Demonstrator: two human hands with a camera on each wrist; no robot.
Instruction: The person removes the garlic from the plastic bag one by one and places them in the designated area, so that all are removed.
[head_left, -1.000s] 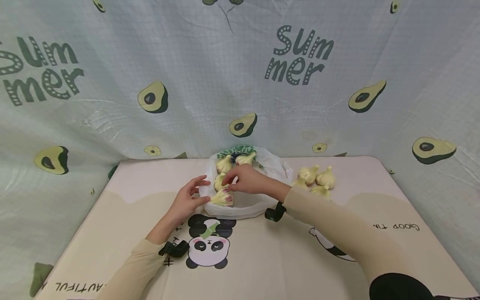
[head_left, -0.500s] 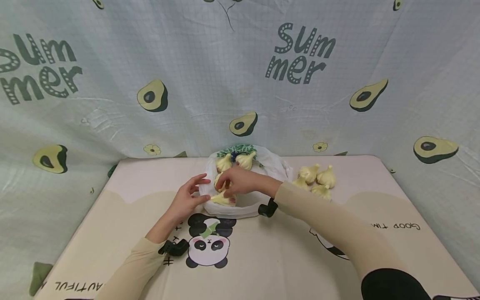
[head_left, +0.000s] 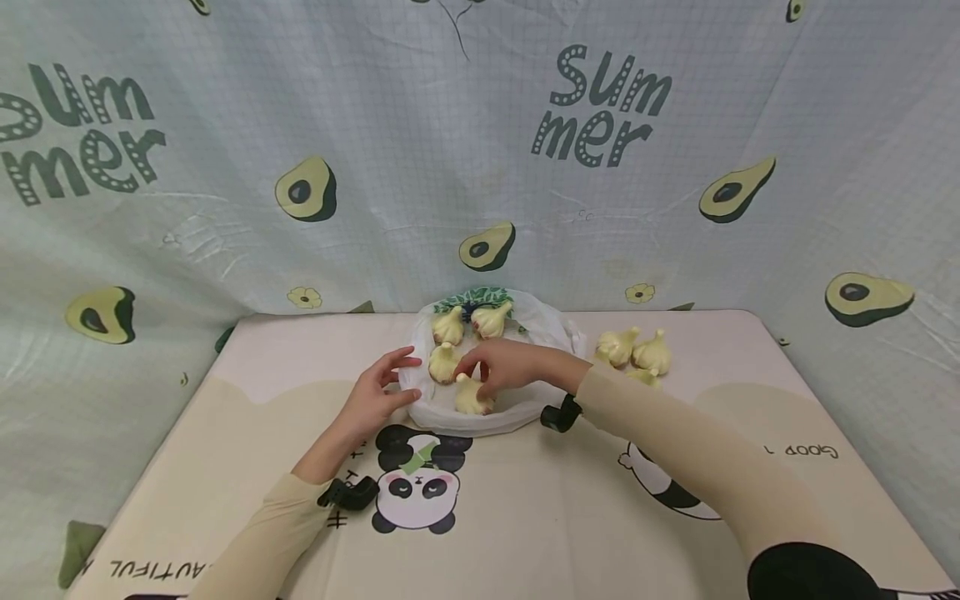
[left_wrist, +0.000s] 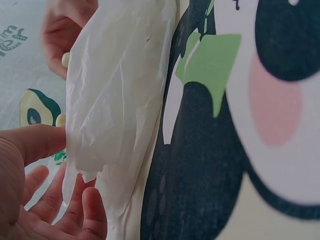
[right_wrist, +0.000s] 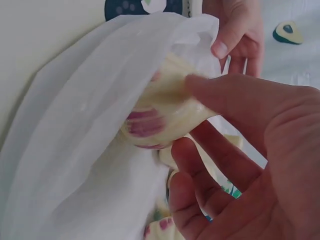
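A white plastic bag [head_left: 517, 417] lies at the far middle of the table with its mouth spread wide. Inside it, my right hand [head_left: 510, 365] pinches a pale yellow garlic bulb [head_left: 471, 397] with purple streaks, seen close up as the garlic bulb [right_wrist: 170, 107] between thumb and fingers. Several other bulbs sit in the bag, among them a garlic bulb [head_left: 442, 364] beside my fingertips and a garlic bulb [head_left: 491, 320] at the back. On the left side my left hand [head_left: 375, 396] holds the bag's rim, thumb and fingers spread along the plastic [left_wrist: 110, 100].
Right of the bag, several garlic bulbs [head_left: 651, 354] lie in a cluster, partly covered by my right sleeve [head_left: 667, 442]. The tablecloth [head_left: 510, 517] bears panda prints. Behind the table hangs a curtain [head_left: 405, 150] printed with avocados.
My right hand first reaches down to the front garlic bulb, then shifts right with it. The bulb now stands more upright, away from the left rim. My left hand stays in place.
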